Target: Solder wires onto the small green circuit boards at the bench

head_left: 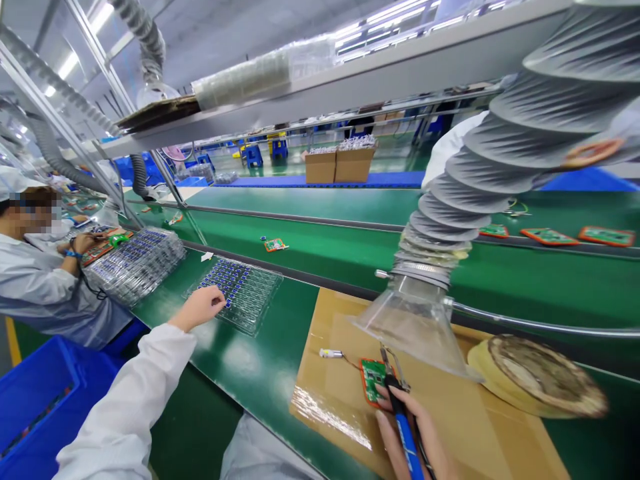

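while the right hand (431,433) gripped the iron (407,443) over the board (371,380) on the mat (330,323), the left hand (200,309) curled at the tray (261,293), its grasp unclear, and a slip could have scorched the board.

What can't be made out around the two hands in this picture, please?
In the head view:
Left hand: whether it grips the blue piece; its fingers hide this.
Green board: its lower right, covered by the right hand and soldering iron.
The soldering iron: lower end, cut off by the bottom edge.
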`<state>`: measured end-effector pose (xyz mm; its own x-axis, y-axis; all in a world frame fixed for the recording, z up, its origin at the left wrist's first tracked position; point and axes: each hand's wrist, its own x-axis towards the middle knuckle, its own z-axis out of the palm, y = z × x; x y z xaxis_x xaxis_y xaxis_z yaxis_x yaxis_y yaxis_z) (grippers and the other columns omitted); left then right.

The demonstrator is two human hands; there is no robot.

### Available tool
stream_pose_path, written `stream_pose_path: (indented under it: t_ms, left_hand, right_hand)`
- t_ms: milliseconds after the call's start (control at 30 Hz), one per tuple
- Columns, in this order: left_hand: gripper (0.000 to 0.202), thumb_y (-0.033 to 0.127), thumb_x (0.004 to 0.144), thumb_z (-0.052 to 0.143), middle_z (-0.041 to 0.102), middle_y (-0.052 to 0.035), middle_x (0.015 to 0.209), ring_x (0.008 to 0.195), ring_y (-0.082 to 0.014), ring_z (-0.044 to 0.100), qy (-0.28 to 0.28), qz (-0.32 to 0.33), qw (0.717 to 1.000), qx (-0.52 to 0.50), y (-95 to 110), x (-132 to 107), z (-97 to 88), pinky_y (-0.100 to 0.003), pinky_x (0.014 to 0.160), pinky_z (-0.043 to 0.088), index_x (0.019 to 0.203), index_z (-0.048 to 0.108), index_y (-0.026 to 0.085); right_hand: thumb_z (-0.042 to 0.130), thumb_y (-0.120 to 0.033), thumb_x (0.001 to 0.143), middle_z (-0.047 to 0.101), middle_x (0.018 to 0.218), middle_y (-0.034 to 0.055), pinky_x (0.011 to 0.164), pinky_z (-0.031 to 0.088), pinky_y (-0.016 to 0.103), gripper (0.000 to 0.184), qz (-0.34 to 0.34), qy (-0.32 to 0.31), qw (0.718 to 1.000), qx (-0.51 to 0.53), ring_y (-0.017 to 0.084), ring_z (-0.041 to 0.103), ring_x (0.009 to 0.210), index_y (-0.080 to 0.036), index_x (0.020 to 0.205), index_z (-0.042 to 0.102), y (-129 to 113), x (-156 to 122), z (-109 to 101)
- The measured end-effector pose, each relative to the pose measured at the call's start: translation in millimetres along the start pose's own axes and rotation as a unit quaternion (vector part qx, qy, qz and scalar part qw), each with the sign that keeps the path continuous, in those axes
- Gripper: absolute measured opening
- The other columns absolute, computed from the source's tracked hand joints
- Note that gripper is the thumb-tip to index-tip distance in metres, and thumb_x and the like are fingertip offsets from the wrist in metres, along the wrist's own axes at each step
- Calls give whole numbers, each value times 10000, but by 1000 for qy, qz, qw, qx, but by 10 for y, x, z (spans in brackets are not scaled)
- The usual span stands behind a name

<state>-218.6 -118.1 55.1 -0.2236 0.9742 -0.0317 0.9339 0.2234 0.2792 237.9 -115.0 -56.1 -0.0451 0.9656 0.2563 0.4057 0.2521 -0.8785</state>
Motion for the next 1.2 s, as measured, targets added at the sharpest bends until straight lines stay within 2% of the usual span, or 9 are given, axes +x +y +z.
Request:
stream_pose_path:
  t_ms: [100,167,300,367,467,533,767,1067,1200]
  left_hand:
    - [232,389,865,634,674,-56,867,858,-190,615,126,28,970,-204,421,-120,208,-306,835,487,768,658,180]
    - [266,421,803,706,676,-57,859,850,-188,626,167,25,901,-399,817,-172,436,-308,813,512,748,626,174]
    - [373,447,707,824,700,-56,816,787,-167,677,26,-39,706,-706,1683,-223,947,-278,728,527,785,603,156]
    - [455,473,644,882,679,-42,706,675,-151,662,-100,-58,664,-739,2036,-251,1145,-253,635,507,780,601,143]
    - [510,525,630,896,700,-72,695,610,-147,653,-254,-49,686,-680,2390,-300,1315,-252,585,505,784,644,108]
    - [497,531,659,875,717,-88,717,612,-137,651,-292,-23,718,-632,2526,-323,1358,-246,599,511,787,679,93]
    - [258,389,755,786,745,-66,749,677,-158,685,-229,42,814,-533,2715,-406,1391,-241,639,538,749,727,138]
    - [226,367,818,742,767,-88,798,747,-192,732,-187,65,818,-540,2761,-411,1322,-277,733,591,801,735,141]
    - [180,320,822,719,757,-75,767,696,-179,703,-149,87,848,-501,2765,-412,1327,-260,667,559,774,735,147]
  right_hand:
    - [524,-604,921,730,1160,67,942,575,497,493,22,-11,1000,3,333,718,1019,-286,1295,571,-115,-24,-61]
    - [557,-591,921,723,1181,76,967,564,473,483,34,-2,999,32,314,715,1042,-266,1278,582,-187,-37,-89]
    - [664,-517,907,735,1135,98,995,551,444,422,64,23,990,123,275,723,1022,-240,1217,591,-318,-23,-120]
    - [705,-481,895,741,1101,104,994,553,450,407,69,31,985,157,270,723,1019,-230,1196,596,-372,6,-122]
    - [737,-426,886,750,1021,99,915,592,439,363,66,54,979,185,254,732,954,-217,1153,605,-408,69,-102]
    - [755,-402,871,749,994,84,791,625,389,364,56,69,973,215,224,736,846,-220,1145,598,-392,111,-80]
    - [769,-353,865,730,903,34,731,636,339,343,81,73,956,273,189,722,797,-230,1130,589,-294,145,-65]
    - [780,-396,849,749,880,30,738,634,346,328,98,114,953,262,198,736,777,-235,1072,602,-371,198,-137]
    - [782,-385,840,739,879,21,725,625,333,332,102,108,951,270,188,725,764,-240,1078,601,-372,196,-135]
